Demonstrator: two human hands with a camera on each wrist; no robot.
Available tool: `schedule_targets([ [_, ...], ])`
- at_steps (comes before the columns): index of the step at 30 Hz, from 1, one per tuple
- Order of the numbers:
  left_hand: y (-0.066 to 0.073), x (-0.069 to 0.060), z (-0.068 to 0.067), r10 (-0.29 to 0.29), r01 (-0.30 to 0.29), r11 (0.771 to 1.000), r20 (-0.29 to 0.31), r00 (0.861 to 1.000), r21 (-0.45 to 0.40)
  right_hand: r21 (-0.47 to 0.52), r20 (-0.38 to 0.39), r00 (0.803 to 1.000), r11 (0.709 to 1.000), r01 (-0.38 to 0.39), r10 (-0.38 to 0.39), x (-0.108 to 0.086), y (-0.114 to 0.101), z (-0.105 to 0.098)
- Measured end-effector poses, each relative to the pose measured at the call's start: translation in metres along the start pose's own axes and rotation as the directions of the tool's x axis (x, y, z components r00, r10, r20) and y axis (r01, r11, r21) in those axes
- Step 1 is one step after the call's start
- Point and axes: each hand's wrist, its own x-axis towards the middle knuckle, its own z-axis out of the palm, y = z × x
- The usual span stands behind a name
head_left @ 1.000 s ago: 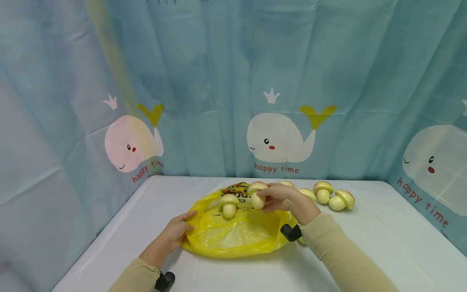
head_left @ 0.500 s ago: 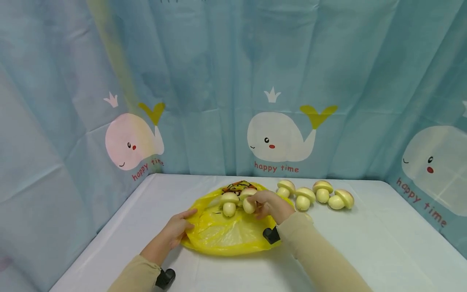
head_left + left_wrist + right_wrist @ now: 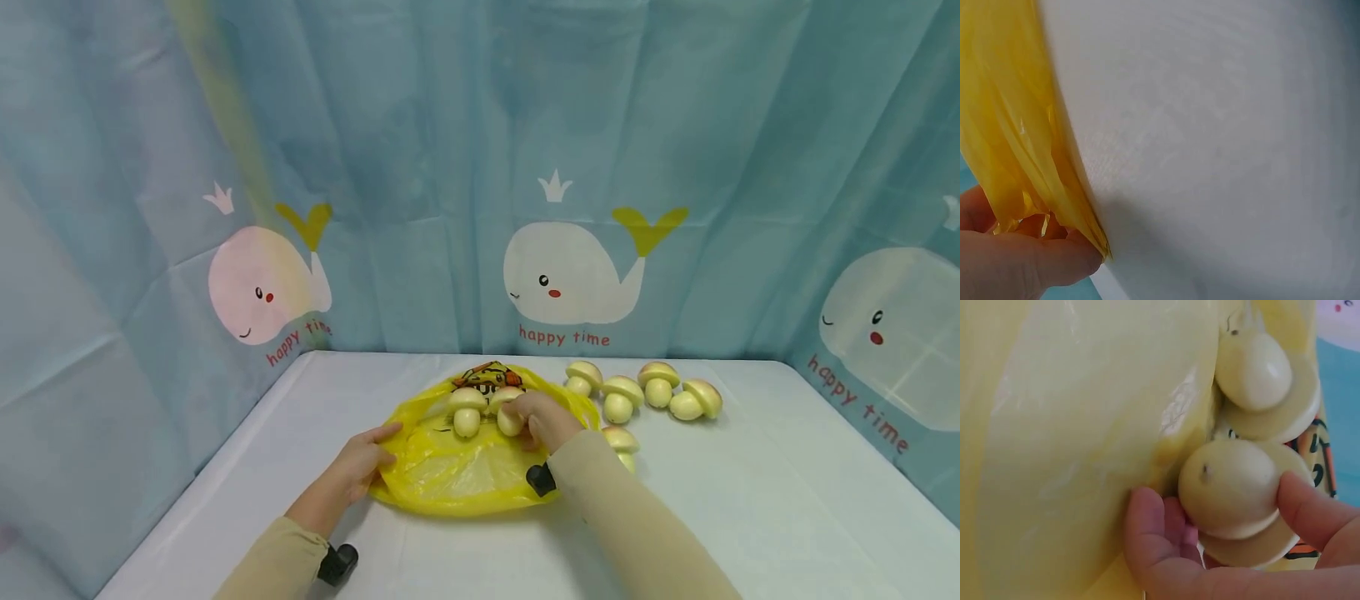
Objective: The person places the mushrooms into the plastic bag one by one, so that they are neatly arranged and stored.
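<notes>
A yellow plastic bag (image 3: 465, 479) lies on the table with its mouth spread wide. My left hand (image 3: 361, 460) pinches the bag's left edge; the left wrist view shows thumb and fingers (image 3: 1066, 259) on the bunched plastic (image 3: 1029, 137). Inside the bag my right hand (image 3: 544, 422) holds a toy mushroom (image 3: 507, 419) with a pale stem and cap. Thumb and fingers lie on both sides of that mushroom (image 3: 1229, 487) in the right wrist view. Close beside it, inside the bag, is another mushroom (image 3: 467, 421), also seen at the top of the right wrist view.
Right of the bag, several mushrooms stand or lie on the white table (image 3: 750, 500): one at the back (image 3: 583, 377), one tipped over at the far right (image 3: 697, 400), and one (image 3: 622, 446) partly behind my right sleeve. A blue whale-print curtain (image 3: 420, 250) hangs behind.
My right hand has carried its mushroom left and down into the bag, beside the other one. The left hand keeps its grip on the bag's edge. The head view has tilted slightly.
</notes>
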Motion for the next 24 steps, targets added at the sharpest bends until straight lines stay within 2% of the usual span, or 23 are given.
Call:
schedule_targets([
  [10, -0.0017, 0.0033, -0.0013, -0.004, 0.005, 1.0, 0.01, 1.0, -0.019, -0.011, 0.009, 0.999, 0.999, -0.041, 0.041, 0.0019, 0.0008, -0.0009],
  [19, -0.0011, 0.0023, -0.0003, 0.001, 0.0, 1.0, 0.007, 1.0, -0.009, -0.036, -0.011, 0.999, 0.999, -0.036, 0.035, 0.0044, 0.0033, 0.0012],
  [24, -0.0005, 0.0019, 0.0001, -0.003, 0.003, 1.0, 0.003, 1.0, -0.01, -0.013, 0.002, 0.998, 0.998, -0.063, 0.063, 0.0038, 0.0003, 0.003],
])
